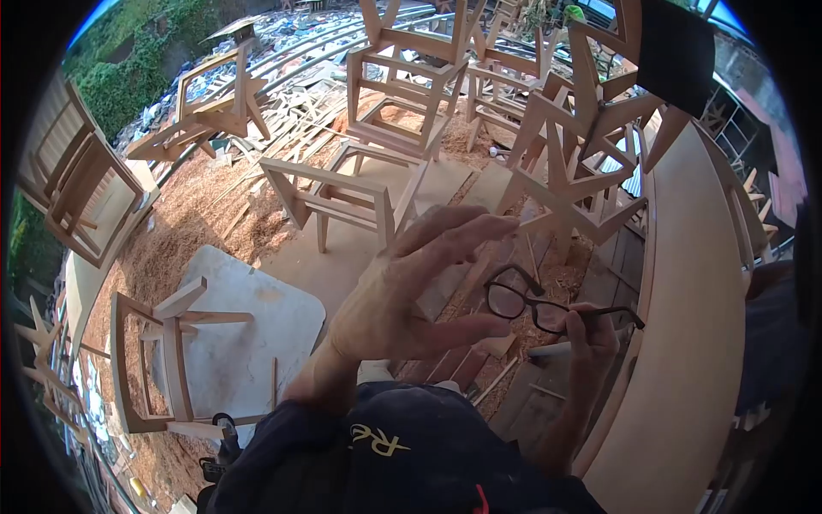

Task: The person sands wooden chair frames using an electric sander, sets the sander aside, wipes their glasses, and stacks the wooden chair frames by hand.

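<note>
A pair of dark-framed eyeglasses point(533, 302) is held up in front of my chest, with its temples unfolded and its lenses clear. My right hand point(592, 341) pinches it at one lens and the hinge between thumb and fingers. Just left of the glasses, my left hand point(411, 295) is raised with thumb and fingers spread apart and nothing between them. Its thumb tip comes close to the nearer lens; whether they touch I cannot tell.
Unfinished wooden chair frames point(342, 193) stand ahead, several stacked. Another frame point(175, 368) rests on a white board point(257, 295) at left. A long wooden panel point(698, 300) runs along my right. Sawdust point(184, 223) and offcuts cover the ground. A black panel point(676, 56) hangs upper right.
</note>
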A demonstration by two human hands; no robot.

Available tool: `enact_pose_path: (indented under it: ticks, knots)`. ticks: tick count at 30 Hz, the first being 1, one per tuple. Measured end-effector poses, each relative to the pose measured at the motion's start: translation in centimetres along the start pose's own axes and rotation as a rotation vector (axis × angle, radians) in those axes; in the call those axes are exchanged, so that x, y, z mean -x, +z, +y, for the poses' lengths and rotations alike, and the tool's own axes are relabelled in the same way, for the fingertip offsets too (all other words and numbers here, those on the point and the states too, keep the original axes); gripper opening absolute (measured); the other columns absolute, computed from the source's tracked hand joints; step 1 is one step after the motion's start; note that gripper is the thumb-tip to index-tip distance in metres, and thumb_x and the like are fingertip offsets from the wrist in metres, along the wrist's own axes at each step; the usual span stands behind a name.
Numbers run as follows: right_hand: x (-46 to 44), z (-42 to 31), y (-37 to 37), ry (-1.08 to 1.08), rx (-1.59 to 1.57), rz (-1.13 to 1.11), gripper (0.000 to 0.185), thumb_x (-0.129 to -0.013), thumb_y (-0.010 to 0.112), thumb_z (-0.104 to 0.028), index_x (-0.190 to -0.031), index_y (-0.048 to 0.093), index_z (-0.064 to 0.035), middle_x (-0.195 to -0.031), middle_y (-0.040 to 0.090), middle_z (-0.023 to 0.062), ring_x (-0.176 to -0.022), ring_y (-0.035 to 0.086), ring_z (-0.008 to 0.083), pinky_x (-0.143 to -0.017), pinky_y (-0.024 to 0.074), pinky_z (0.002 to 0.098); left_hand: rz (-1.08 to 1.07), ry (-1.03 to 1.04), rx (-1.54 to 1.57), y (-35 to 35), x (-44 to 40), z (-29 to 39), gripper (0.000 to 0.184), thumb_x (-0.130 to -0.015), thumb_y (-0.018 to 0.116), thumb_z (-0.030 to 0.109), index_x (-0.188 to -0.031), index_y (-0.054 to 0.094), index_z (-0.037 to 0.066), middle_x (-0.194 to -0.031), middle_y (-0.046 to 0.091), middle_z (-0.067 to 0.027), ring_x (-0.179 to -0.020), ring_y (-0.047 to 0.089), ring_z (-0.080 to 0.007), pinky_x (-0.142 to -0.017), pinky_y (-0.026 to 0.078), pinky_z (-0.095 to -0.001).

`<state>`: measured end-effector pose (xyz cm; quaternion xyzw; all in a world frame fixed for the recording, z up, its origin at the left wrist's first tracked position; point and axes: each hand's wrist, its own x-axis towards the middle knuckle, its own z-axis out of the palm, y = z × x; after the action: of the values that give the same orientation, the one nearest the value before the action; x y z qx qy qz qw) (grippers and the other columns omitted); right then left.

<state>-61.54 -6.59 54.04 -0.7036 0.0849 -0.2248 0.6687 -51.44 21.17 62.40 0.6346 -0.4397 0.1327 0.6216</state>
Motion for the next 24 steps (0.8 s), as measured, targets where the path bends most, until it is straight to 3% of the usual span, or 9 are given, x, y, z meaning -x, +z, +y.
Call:
enact_pose_path:
  ticks: [2,3,6,9,12,15,24]
  knots:
    - [0.2,-0.5,0.1,-0.007,-0.008,-0.023,0.011,-0.101,0.065,-0.003,-0.11,0.064,0.0038,-0.084,0.069,0.0081,-0.069,0.067,0.0133,-0.062,0.0569,0.0278,-0.038,-0.131,-0.166,1.4,0.6,-1.3,0.066,-0.072,0.096,0.019,-0.131,0.069,0.002,-0.131,0.064,-0.0188,-0.1,0.068,-0.0224,-0.087,0.055,-0.0357]
    - [0.1,-0.8,0.2,-0.015,-0.011,-0.038,0.011,-0.101,0.064,-0.002,-0.11,0.064,0.0039,-0.083,0.069,0.0083,-0.069,0.067,0.0134,-0.062,0.0575,0.0283,-0.036,-0.139,-0.146,2.2,1.1,-2.6,0.056,-0.077,0.092,0.014,-0.128,0.071,0.005,-0.127,0.067,-0.0132,-0.096,0.069,-0.0186,-0.083,0.055,-0.0333]
    - [0.0,-2.2,0.7,-0.087,-0.021,-0.059,0.011,-0.101,0.064,-0.002,-0.11,0.064,0.004,-0.083,0.07,0.009,-0.07,0.067,0.0137,-0.062,0.058,0.0288,-0.146,-0.297,-0.069,2.1,2.0,-3.9,0.038,-0.083,0.086,0.006,-0.119,0.074,0.003,-0.118,0.072,-0.0105,-0.091,0.07,-0.0151,-0.078,0.056,-0.0298]
    - [-0.2,-3.0,1.0,-0.094,-0.028,-0.077,0.01,-0.102,0.063,-0.002,-0.11,0.064,0.0041,-0.083,0.07,0.0097,-0.07,0.068,0.0141,-0.062,0.0579,0.0287,-0.142,-0.242,-0.123,1.7,1.7,-3.7,0.021,-0.087,0.079,-0.001,-0.108,0.075,0.001,-0.104,0.076,-0.0082,-0.087,0.071,-0.0124,-0.073,0.055,-0.0278]
    - [-0.2,-3.8,0.9,-0.118,-0.042,-0.099,0.01,-0.102,0.063,-0.002,-0.11,0.063,0.0042,-0.083,0.07,0.0104,-0.071,0.068,0.0142,-0.063,0.0575,0.0287,-0.055,-0.27,-0.052,1.5,1.8,-3.4,0.015,-0.09,0.078,0.004,-0.106,0.075,0.003,-0.096,0.076,-0.0072,-0.08,0.072,-0.0143,-0.068,0.056,-0.029]
    - [-0.6,-5.2,1.2,-0.224,-0.013,-0.107,0.011,-0.102,0.064,-0.002,-0.11,0.063,0.0043,-0.083,0.07,0.0104,-0.073,0.068,0.0135,-0.064,0.0572,0.0282,0.003,-0.145,-0.029,0.9,1.6,-3.3,0.017,-0.089,0.079,0.0,-0.106,0.075,0.002,-0.098,0.076,-0.0067,-0.082,0.071,-0.0114,-0.069,0.056,-0.0276]
    - [-0.5,-5.1,0.3,-0.289,0.03,-0.149,0.011,-0.1,0.067,-0.002,-0.109,0.065,0.0049,-0.084,0.071,0.0086,-0.077,0.068,0.013,-0.069,0.0548,0.0274,0.097,-0.141,0.093,1.4,2.5,-2.7,0.02,-0.086,0.081,-0.004,-0.104,0.075,0.001,-0.099,0.076,-0.0083,-0.087,0.072,-0.0123,-0.076,0.058,-0.0267]
